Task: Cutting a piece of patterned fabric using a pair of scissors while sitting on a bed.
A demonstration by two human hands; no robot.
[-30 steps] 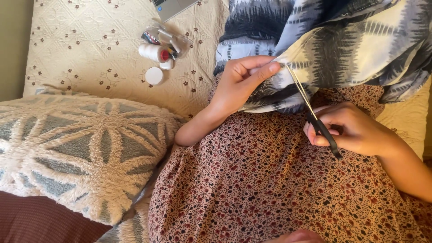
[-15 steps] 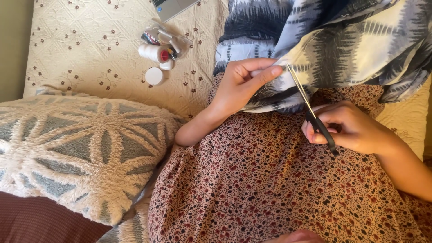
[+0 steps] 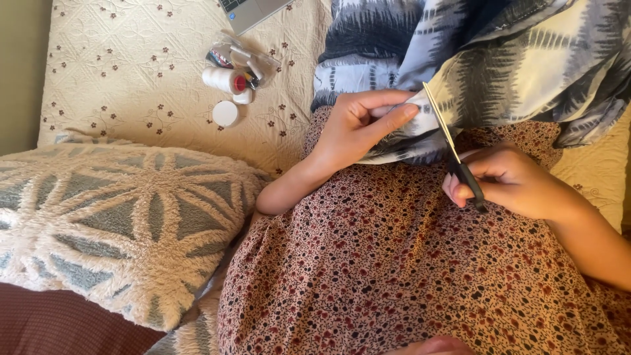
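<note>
A grey, navy and cream patterned fabric [image 3: 499, 72] lies bunched across my lap at the upper right. My left hand [image 3: 361, 125] pinches its edge between thumb and fingers. In my right hand [image 3: 506, 181] is a pair of small black-handled scissors [image 3: 453, 154], its thin blades pointing up-left, the tips touching the fabric right beside my left fingertips. Whether the blades are apart is too fine to see. Under both hands spreads my dark red floral dress [image 3: 407, 276].
A white thread spool [image 3: 220, 79], a round white lid [image 3: 225, 113] and a clear pouch of sewing bits [image 3: 240, 56] lie on the cream quilted bedspread [image 3: 131, 72]. A laptop corner [image 3: 253, 10] shows at the top. A shaggy patterned cushion [image 3: 112, 223] fills the left.
The scissors' tips have crept slightly up and left along the fabric edge toward my left fingertips. My hands otherwise hold the same positions.
</note>
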